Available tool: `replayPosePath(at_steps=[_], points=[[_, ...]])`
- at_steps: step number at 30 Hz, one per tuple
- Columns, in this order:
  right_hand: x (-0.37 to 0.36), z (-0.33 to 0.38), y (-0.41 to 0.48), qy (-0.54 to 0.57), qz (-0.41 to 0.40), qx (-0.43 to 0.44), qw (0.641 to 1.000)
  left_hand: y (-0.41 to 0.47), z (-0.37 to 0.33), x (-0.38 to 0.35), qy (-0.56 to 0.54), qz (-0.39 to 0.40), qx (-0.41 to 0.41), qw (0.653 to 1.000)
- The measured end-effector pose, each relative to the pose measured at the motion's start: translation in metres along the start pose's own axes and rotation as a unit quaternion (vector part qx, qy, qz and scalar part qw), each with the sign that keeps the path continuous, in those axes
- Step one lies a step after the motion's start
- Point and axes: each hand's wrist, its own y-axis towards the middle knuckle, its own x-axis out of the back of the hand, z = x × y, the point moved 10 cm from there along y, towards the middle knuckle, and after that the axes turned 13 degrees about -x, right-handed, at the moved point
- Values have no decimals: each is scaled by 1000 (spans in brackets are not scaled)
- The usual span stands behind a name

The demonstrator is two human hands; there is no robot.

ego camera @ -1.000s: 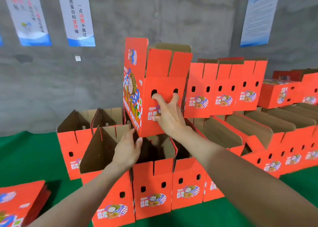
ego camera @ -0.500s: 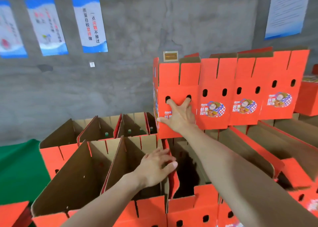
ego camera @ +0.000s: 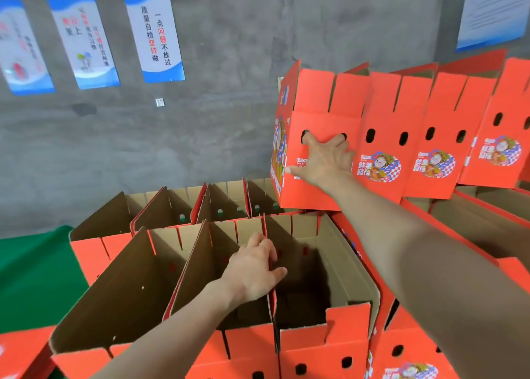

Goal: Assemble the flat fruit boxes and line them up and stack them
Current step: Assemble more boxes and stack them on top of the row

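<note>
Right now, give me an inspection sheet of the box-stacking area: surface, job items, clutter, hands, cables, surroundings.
Surface: green surface, visible at left.
Job's things: red printed cardboard fruit box at the left end of the upper row; open-topped lower boxes with brown insides; flat red boxes at bottom left.
Clutter: nothing seen.
Hands: right hand holds the fruit box, fingertips hooked in its two holes; left hand grips the top edge of a side flap between two lower boxes.
Cables: nothing seen.
Surroundings: grey concrete wall with blue-and-white posters.
</note>
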Motion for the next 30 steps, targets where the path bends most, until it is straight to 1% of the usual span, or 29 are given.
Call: replayPosePath(at_steps=[3,8,11,13,14,15,16,18,19,21,23,24,26,28,30], points=[[-21,1,-12,-30,8,14,999,-2,1,1,1,-1,1,1000],[-49,-5,-29,-14,14,6,1000,-2,3,3,-1,-15,-7,1000],[-36,3,-43,19,-31,23,999,-3,3,4,-19,-31,-11,999],[-28,16,-57,36,-60,72,995,-3,2,4,-25,-38,-16,999],[-31,24,-64,28,-48,105,993,-3,1,3,-28,-39,-18,999],[-38,31,-70,13,-18,128,992,-3,0,2,-31,-39,-18,999],[-48,34,-75,-2,27,128,991,-3,0,2,-34,-38,-16,999],[-62,28,-81,2,117,74,990,-6,1,0,-41,-29,-10,999],[-65,26,-86,14,140,52,989,-8,1,-2,-45,-20,-8,999],[-59,31,-98,42,144,55,987,-13,-1,-5,-49,2,-14,999],[-45,38,-110,84,124,77,986,-25,-6,3,-58,-6,-30,998],[-36,40,-116,102,105,91,985,-34,-8,14,-65,-29,-40,997],[-15,44,-126,134,62,114,982,-65,-5,50,-78,-117,-62,988],[6,46,-136,171,26,135,976,-116,14,94,-95,-241,-70,963],[24,46,-141,197,7,143,970,-183,56,130,-94,-352,-32,931]])
